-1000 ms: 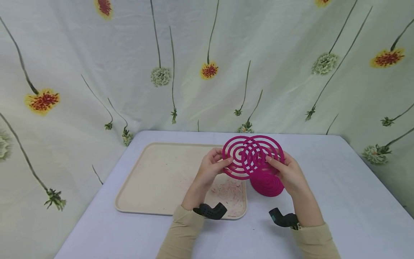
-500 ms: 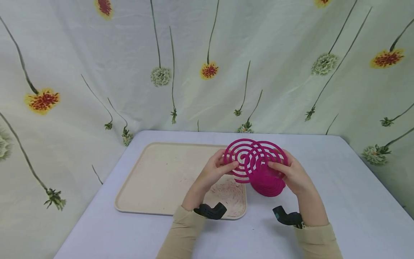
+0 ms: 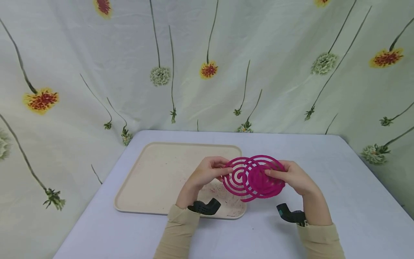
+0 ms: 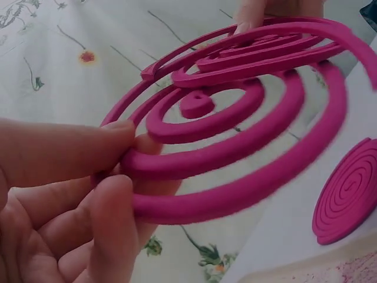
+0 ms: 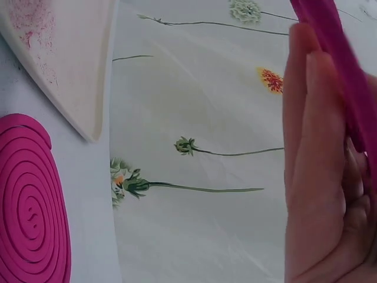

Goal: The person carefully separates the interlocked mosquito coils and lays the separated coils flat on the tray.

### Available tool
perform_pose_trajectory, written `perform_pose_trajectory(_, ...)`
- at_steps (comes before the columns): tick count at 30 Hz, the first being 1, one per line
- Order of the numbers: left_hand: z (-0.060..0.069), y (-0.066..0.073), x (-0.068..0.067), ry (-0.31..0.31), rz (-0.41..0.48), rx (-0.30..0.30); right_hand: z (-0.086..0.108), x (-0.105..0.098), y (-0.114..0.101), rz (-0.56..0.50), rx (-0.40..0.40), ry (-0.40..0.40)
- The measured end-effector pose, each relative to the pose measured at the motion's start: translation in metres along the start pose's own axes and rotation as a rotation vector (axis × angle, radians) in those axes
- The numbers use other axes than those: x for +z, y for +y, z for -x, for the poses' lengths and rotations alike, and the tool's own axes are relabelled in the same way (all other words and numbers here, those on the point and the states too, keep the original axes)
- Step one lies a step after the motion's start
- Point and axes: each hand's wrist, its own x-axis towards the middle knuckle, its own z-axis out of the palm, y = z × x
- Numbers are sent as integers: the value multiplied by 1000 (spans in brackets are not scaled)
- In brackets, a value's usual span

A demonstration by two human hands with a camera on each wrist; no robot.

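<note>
Two pink mosquito coils are held up in the air, one partly overlapping the other. My left hand [image 3: 209,169] pinches the outer ring of the left coil [image 4: 235,197] between thumb and fingers. On the other side, my right hand [image 3: 293,176] grips the right coil [image 4: 227,75] by its edge, thumb on the near face. In the left wrist view the spirals cross each other, and I cannot tell whether they are fully apart. A tightly wound pink coil [image 5: 29,206] lies flat on the table beneath; in the head view the held coils mostly cover it.
A beige tray [image 3: 155,180] lies on the left of the white-covered table [image 3: 339,187], with pink crumbs and dust at its right end. Behind the table hangs a flower-printed cloth [image 3: 278,54]. Each wrist wears a black camera mount [image 3: 205,207].
Both hands have lowered with the two coils, which now hang lower and in front of the coil on the table. The right hand has also shifted slightly right.
</note>
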Motion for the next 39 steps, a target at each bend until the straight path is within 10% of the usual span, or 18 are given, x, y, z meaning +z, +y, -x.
perform_pose_trajectory(10, -4, 2, 4, 228, 302, 11, -7, 11, -4, -189, -19, 250)
perform_pose_trajectory(18, -7, 2, 15, 110, 489, 47, -14, 30, -8, -496, -69, 281)
perform_pose_trajectory(28, -4, 3, 10, 129, 161, 2, -11, 26, -4, -334, -46, 171)
perform_pose_trajectory(39, 3, 7, 3, 18, -16, 13, -2, 3, 3, -76, -33, -65)
